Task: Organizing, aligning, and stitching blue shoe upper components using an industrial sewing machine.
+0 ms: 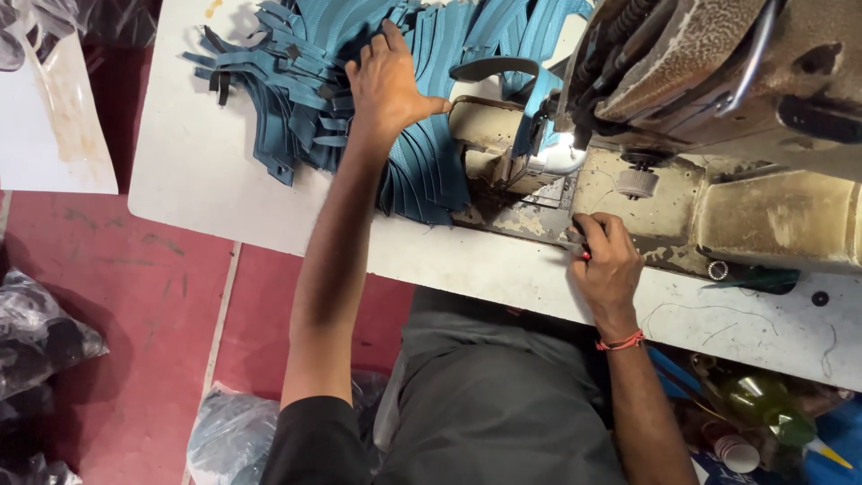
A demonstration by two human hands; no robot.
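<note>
At the far left of the white table (206, 171) lies a big pile of blue strips (305, 81). They are long, thin and a little bent. Most of them fan out from the far right toward the near left, so their long way runs slanted across the table. The pile reaches right up to the old sewing machine (718, 99).

On top of the pile rests the left hand (386, 81). It lies flat with the fingers spread, pressing on the strips, and it grips nothing. This hand is much nearer to the strips than the other one.

Over on the right, well apart from the pile, the right hand (606, 260) sits on the worn machine bed (664, 216). It is curled around a small tool with a red bit (584, 254). I cannot tell what the tool is. A red thread band (621, 342) goes around that wrist.

Close by the needle, a little lamp (561, 153) shines white. Below the table is a red floor (135, 305) with plastic bags (40, 332).
</note>
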